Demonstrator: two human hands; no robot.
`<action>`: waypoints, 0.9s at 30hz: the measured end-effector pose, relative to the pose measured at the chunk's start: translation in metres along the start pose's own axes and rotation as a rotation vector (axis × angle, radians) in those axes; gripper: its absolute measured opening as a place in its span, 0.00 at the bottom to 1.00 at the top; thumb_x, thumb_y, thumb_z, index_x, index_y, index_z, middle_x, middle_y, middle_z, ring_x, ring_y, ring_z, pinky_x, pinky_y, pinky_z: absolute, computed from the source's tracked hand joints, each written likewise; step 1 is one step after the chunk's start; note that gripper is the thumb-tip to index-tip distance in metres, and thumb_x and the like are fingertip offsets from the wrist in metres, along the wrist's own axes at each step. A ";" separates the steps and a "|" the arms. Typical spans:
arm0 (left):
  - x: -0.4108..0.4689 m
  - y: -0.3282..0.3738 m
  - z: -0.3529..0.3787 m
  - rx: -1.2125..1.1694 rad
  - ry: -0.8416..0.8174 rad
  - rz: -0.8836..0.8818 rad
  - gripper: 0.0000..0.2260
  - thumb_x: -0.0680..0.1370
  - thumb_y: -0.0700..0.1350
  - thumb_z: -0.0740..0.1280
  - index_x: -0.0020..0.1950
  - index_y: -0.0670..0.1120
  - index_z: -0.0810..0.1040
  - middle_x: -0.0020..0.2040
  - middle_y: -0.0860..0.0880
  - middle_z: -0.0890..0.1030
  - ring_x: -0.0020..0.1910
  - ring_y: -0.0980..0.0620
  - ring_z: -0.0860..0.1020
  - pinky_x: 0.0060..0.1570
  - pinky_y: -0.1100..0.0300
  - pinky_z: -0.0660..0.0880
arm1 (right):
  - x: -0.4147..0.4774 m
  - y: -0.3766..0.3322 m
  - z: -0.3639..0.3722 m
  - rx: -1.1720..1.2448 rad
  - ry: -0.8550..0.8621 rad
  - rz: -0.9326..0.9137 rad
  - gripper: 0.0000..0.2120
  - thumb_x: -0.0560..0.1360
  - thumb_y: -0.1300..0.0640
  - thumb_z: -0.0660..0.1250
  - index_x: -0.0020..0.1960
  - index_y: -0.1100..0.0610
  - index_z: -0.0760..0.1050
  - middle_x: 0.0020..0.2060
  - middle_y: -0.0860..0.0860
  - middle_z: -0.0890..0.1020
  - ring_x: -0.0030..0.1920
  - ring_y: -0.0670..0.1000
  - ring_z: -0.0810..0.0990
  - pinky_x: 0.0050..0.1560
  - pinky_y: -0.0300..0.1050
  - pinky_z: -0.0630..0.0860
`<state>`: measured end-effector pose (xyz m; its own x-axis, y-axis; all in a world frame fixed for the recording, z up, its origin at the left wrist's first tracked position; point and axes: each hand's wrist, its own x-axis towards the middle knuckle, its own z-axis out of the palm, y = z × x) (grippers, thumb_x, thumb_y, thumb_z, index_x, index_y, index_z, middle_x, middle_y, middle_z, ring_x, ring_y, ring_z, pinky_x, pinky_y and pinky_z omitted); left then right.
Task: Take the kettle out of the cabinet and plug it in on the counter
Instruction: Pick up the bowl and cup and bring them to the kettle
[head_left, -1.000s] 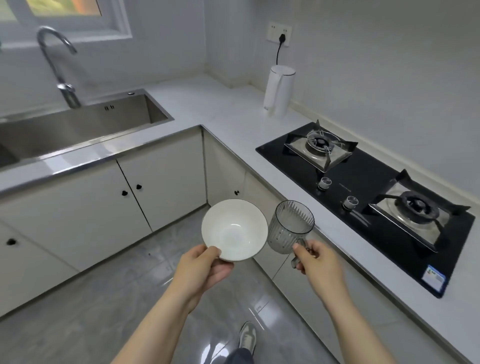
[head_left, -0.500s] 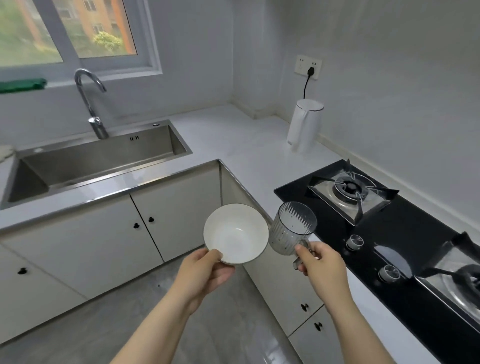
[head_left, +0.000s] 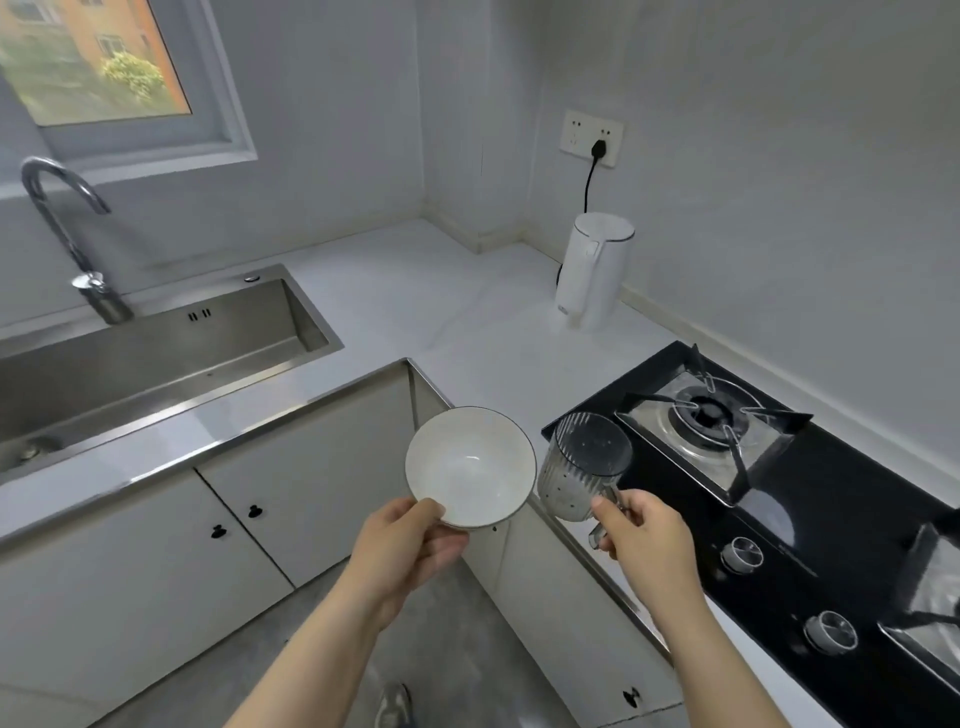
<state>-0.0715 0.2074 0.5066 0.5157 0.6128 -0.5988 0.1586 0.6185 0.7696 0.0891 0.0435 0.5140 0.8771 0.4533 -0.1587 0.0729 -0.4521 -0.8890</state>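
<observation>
A white electric kettle (head_left: 592, 270) stands upright on the white counter (head_left: 441, 306) by the right wall. Its black cord (head_left: 589, 179) runs up to a plug in the wall socket (head_left: 592, 137). My left hand (head_left: 410, 545) pinches the near rim of a white bowl (head_left: 470, 465), held in the air over the cabinet corner. My right hand (head_left: 644, 540) grips the handle of a clear ribbed glass mug (head_left: 582, 465), held beside the bowl at the counter's edge. Both hands are well short of the kettle.
A black gas hob (head_left: 779, 493) with two burners and two knobs fills the counter at right. A steel sink (head_left: 145, 353) with a curved tap (head_left: 67, 228) lies at left under a window. White cabinet doors (head_left: 311, 467) below the counter are closed. Grey floor lies underfoot.
The view has risen and moved closer to the counter corner, so the kettle and socket look nearer. Both hands keep the bowl and mug in the same hold.
</observation>
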 end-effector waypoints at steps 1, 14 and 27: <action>0.006 0.005 -0.001 -0.001 -0.002 -0.001 0.08 0.76 0.38 0.63 0.52 0.37 0.77 0.47 0.35 0.84 0.47 0.40 0.84 0.49 0.52 0.81 | 0.003 -0.005 0.003 -0.002 0.001 0.002 0.08 0.76 0.57 0.66 0.42 0.61 0.78 0.30 0.55 0.80 0.31 0.50 0.77 0.36 0.44 0.75; 0.129 0.102 -0.032 0.095 -0.141 -0.063 0.09 0.75 0.37 0.64 0.53 0.33 0.75 0.44 0.36 0.78 0.41 0.41 0.84 0.47 0.52 0.81 | 0.079 -0.061 0.093 0.059 0.145 0.090 0.07 0.75 0.57 0.67 0.41 0.60 0.78 0.33 0.59 0.81 0.33 0.50 0.79 0.40 0.47 0.76; 0.203 0.137 0.028 0.177 -0.203 -0.103 0.07 0.75 0.36 0.64 0.51 0.35 0.77 0.40 0.35 0.83 0.39 0.41 0.84 0.40 0.55 0.81 | 0.164 -0.052 0.079 0.071 0.261 0.168 0.07 0.75 0.56 0.67 0.41 0.57 0.79 0.29 0.53 0.80 0.33 0.51 0.77 0.43 0.52 0.78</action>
<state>0.0787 0.4024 0.4963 0.6446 0.4291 -0.6327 0.3539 0.5661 0.7445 0.1915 0.2020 0.4999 0.9670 0.1603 -0.1980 -0.1082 -0.4451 -0.8889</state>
